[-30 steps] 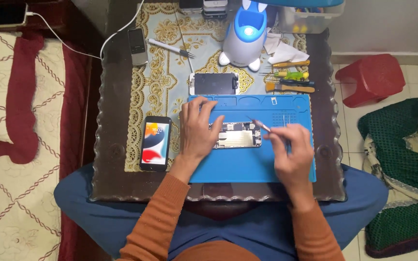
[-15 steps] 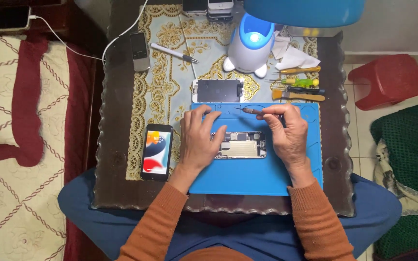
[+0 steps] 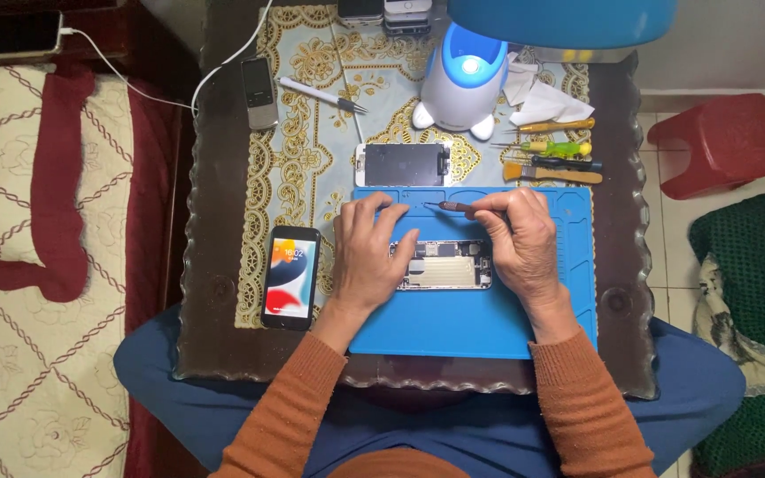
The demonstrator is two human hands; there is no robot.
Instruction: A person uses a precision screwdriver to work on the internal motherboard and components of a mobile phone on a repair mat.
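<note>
matt blue rubbery mat [image 3: 453, 327], glossy dark wood table [image 3: 214, 301], lace cloth [image 3: 312, 177]

We're over a dark wooden table [image 3: 214, 292] with scalloped edge, patterned lace cloth [image 3: 312, 124] beyond the fingers, red plastic stool [image 3: 721, 142] on pale tiled floor [image 3: 666, 257] right of them, cream-and-maroon bedding [image 3: 37, 265] left, green blanket [image 3: 754, 265] far right

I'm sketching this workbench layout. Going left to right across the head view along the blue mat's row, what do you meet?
Lit phone → left hand → opened phone → right hand, holding a thin tool → blue mat edge.
</note>
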